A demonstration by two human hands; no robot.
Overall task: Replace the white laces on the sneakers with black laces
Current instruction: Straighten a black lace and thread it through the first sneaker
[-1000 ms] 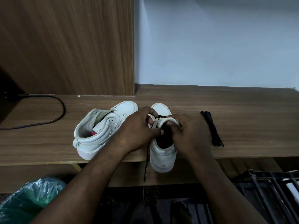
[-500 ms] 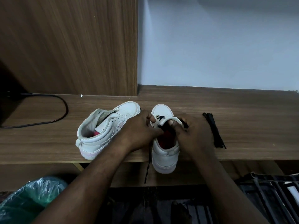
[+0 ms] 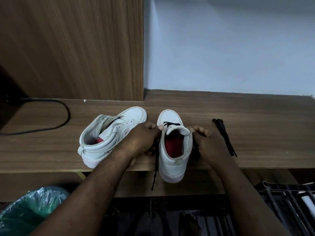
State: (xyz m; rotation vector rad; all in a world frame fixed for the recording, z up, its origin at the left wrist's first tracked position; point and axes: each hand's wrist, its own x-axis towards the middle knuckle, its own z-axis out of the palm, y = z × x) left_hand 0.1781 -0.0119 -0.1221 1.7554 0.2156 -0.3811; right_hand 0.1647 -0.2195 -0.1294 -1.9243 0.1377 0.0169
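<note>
Black lace (image 3: 171, 123) is pinched by the left hand (image 3: 143, 138); right hand (image 3: 209, 143) grip is unclear; even tension is advised

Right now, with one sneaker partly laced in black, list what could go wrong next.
1. The laced sneaker has its heel over the table edge; a hard tug might tip it off.
2. The black lace end dangles below that edge from the left hand and could snag or pull short.
3. The spare black lace lies beside the right hand; a wrist sweep might knock it down.
</note>
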